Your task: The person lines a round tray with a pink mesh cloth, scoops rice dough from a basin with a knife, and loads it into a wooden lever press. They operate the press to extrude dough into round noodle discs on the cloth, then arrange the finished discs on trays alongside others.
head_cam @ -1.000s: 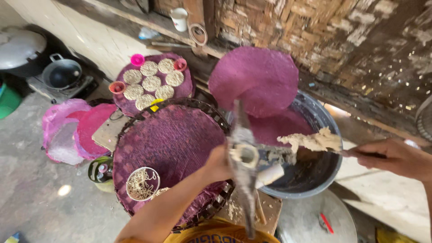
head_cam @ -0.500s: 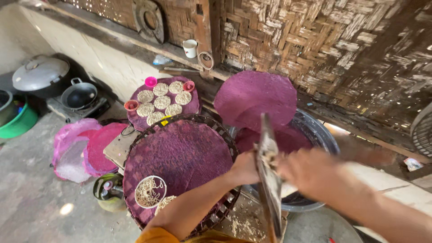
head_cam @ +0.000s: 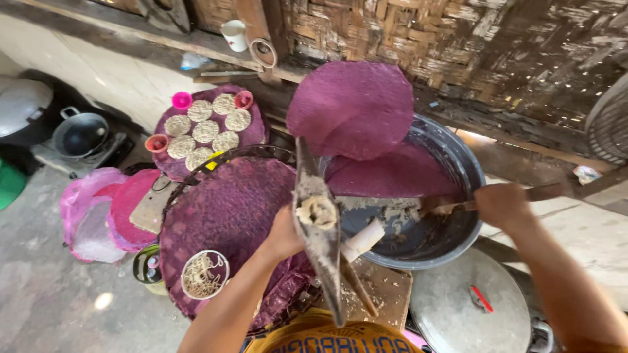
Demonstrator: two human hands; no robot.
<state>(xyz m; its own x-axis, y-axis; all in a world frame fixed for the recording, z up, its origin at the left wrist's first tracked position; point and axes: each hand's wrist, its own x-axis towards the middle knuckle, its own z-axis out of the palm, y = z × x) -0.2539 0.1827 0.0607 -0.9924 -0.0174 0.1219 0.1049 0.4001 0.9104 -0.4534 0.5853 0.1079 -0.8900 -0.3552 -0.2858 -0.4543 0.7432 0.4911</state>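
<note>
My left hand (head_cam: 282,234) grips a long metal press (head_cam: 318,235) that has pale dough (head_cam: 316,211) in its round cup and a white cylinder (head_cam: 362,240) at its side. Off to the right, my right hand (head_cam: 502,204) holds a wooden-handled spatula (head_cam: 458,205) whose blade reaches into a big dark basin (head_cam: 445,157) smeared with dough. Under the press lies a round purple mat (head_cam: 226,219) on a woven tray, with a small noodle nest in a ring (head_cam: 204,274) on it.
A second purple mat (head_cam: 175,168) carries several noodle discs and small pink cups. A purple disc (head_cam: 352,108) leans on the bamboo wall above the basin. A metal lid (head_cam: 468,307) lies lower right. A pot (head_cam: 81,134) and pink bags (head_cam: 91,216) sit left.
The dough clump seen on the spatula is gone from it and the press cup holds dough. My right hand has moved right, the spatula blade back in the basin.
</note>
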